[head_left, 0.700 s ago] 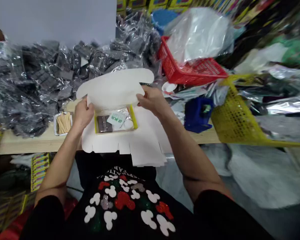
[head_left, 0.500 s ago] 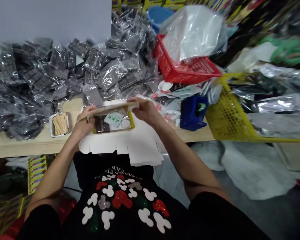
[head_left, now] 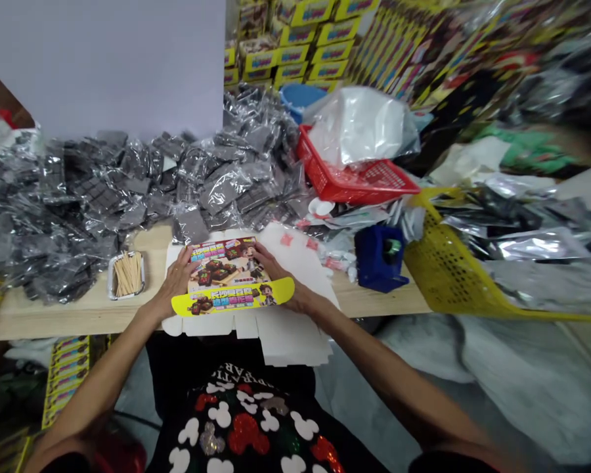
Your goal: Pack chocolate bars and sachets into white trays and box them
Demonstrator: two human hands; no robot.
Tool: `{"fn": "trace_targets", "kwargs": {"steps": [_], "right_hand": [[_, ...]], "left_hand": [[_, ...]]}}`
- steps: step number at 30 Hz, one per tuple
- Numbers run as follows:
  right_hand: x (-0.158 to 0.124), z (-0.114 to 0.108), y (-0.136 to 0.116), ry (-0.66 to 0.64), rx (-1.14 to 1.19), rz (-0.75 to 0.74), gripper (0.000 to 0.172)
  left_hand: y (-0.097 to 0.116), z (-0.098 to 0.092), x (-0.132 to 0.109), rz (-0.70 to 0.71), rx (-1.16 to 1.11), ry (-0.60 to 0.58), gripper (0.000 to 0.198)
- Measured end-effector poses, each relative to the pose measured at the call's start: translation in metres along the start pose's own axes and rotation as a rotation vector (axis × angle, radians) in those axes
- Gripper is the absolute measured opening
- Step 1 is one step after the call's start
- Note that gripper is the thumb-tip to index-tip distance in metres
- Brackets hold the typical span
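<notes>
A small colourful printed box [head_left: 226, 270] lies with its lid folded down on a stack of flat white card blanks [head_left: 285, 328] at the near edge of the wooden table [head_left: 54, 315]. Its yellow front flap [head_left: 234, 302] sticks out toward me. My left hand [head_left: 177, 279] presses on the box's left edge with the fingers lying flat. My right hand [head_left: 276, 272] rests on the box's right edge, its fingers stretched over the lid.
A heap of clear bags with dark pieces [head_left: 103, 190] fills the back of the table. A small tray of wooden sticks [head_left: 125, 274] sits left of the box. To the right stand a blue tape dispenser [head_left: 378, 257], a red basket [head_left: 354, 177] and a yellow basket [head_left: 453, 269].
The white lid that stood raised has been folded down over the box, so the printed top now faces up. Both hands moved down onto the lid. The camera tilted up.
</notes>
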State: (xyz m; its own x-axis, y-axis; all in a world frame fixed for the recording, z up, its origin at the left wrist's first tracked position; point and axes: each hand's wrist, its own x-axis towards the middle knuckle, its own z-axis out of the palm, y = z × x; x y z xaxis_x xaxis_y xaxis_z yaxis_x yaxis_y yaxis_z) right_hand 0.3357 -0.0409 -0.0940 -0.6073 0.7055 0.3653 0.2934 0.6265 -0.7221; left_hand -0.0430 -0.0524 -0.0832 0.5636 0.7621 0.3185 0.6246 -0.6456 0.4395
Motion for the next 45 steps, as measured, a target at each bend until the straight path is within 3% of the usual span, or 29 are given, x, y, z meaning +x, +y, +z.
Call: {"fn": "trace_targets", "kwargs": {"steps": [2,4,6,8,11,13,15,17,19,22,25,31,35,38,40,42,45], "right_hand": [[0.007,-0.010,-0.010,0.044,0.157,0.049,0.081],[0.015,-0.018,-0.025,0.101,0.323,0.153,0.070],[0.026,-0.023,-0.038,0.198,0.463,0.321,0.058],[0.039,-0.024,-0.047,0.315,0.564,0.497,0.052],[0.058,-0.033,-0.049,0.405,0.621,0.634,0.055],[0.070,-0.050,-0.050,0.437,0.433,0.565,0.059],[0.082,-0.072,-0.057,0.392,0.038,0.410,0.055],[0.097,-0.093,-0.074,0.209,-0.340,0.318,0.043],[0.113,-0.107,-0.095,-0.018,-0.523,0.377,0.033],[0.136,-0.113,-0.123,-0.212,-0.400,0.639,0.027],[0.142,-0.108,-0.134,-0.198,-0.231,0.775,0.021],[0.126,-0.109,-0.122,-0.212,-0.287,0.590,0.022],[0.124,-0.115,-0.118,-0.300,-0.219,0.612,0.021],[0.114,-0.106,-0.120,-0.311,-0.397,0.535,0.017],[0.099,-0.094,-0.119,-0.282,-0.531,0.413,0.017],[0.081,-0.081,-0.114,-0.210,-0.588,0.317,0.027],[0.060,-0.067,-0.101,-0.100,-0.561,0.231,0.033]], "left_hand": [[0.011,0.001,0.005,0.091,-0.122,0.158,0.086],[0.028,0.002,0.012,0.088,-0.329,0.332,0.087],[0.046,0.003,0.022,-0.072,-0.571,0.516,0.077],[0.058,0.003,0.036,-0.324,-0.750,0.697,0.061],[0.061,0.004,0.059,-0.566,-0.838,0.844,0.049],[0.057,0.002,0.072,-0.610,-0.873,0.852,0.049],[0.055,-0.001,0.081,-0.658,-0.920,0.857,0.048],[0.056,-0.005,0.086,-0.695,-0.947,0.861,0.046],[0.058,-0.008,0.089,-0.715,-0.938,0.871,0.045],[0.061,-0.009,0.091,-0.718,-0.920,0.887,0.042],[0.062,-0.007,0.092,-0.699,-0.904,0.897,0.041],[0.063,-0.006,0.088,-0.701,-0.875,0.887,0.044],[0.063,-0.006,0.087,-0.694,-0.884,0.876,0.049],[0.062,-0.002,0.088,-0.703,-0.905,0.863,0.052],[0.059,0.001,0.086,-0.686,-0.922,0.847,0.055],[0.053,-0.002,0.081,-0.618,-0.938,0.842,0.061],[0.043,-0.028,0.070,-0.459,-0.839,0.778,0.068]]}}
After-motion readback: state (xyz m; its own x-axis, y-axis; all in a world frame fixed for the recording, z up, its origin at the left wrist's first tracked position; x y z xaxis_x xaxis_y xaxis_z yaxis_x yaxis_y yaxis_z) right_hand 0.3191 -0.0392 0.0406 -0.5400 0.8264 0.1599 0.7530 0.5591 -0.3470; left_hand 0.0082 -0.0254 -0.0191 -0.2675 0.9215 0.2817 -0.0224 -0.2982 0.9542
